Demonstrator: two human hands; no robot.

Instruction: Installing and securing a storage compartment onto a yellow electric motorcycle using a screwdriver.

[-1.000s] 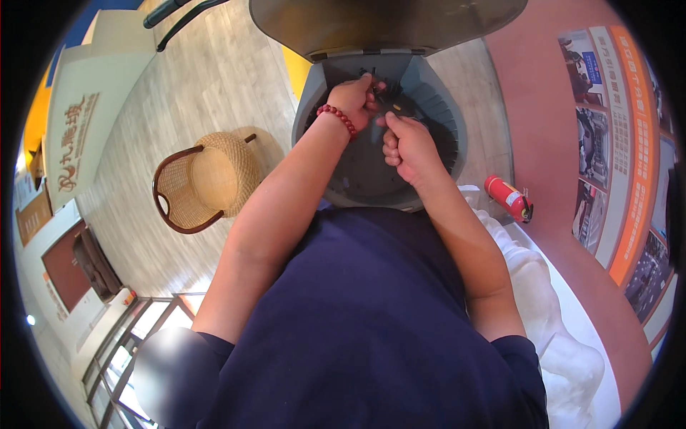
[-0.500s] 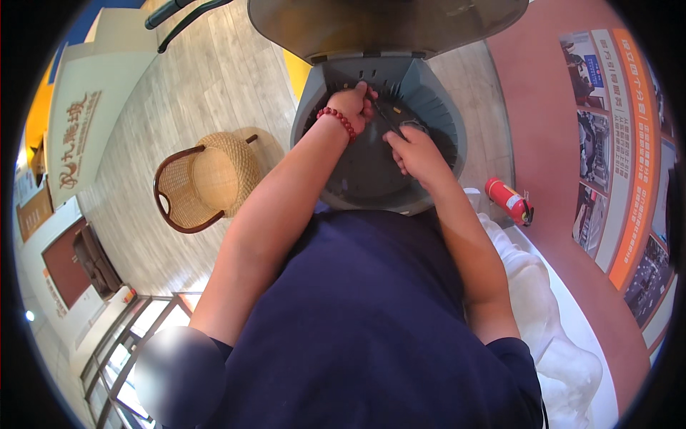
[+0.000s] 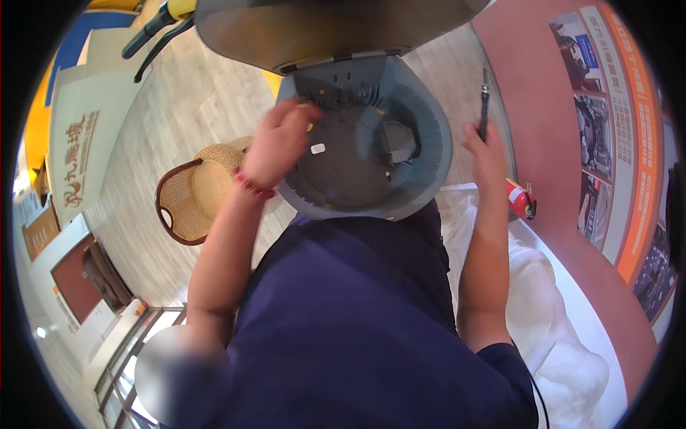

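Tool [image 3: 484,100] 1st: thin, dark, w/ a metal tip aimed at the far side, held up over the floor [image 3: 444,80] on the R, apart from the tub [image 3: 441,154]. My R grip [image 3: 489,156] is closed round its near end, pinching it; hold looks OK. My L grip [image 3: 281,139] is at the tub's L rim, fingers bent & blurred; can't tell if it's pressed together or has anything btwn the fingers.

Step in hand, imo: tool held clear, not in use on anything, grips well apart either side of the tub. Next move, I'd judge, calls for a steady R hold, tip kept off the rim, & L fingers out of my line of sight into the tub.

Tub is grey & open, w/ slots in the far wall; inside, a white label [image 3: 318,149] & an angular panel [image 3: 400,141]. Lid [image 3: 336,32] stands raised, far side.

Further out: wicker chair [image 3: 194,196] on the L; red extinguisher [image 3: 522,201] near the R grip, partly hidden; white lumpy mass [image 3: 550,314] below that, can't ID it; photo boards [image 3: 607,136] far R; handlebar [image 3: 150,37] w/ lever, top L.
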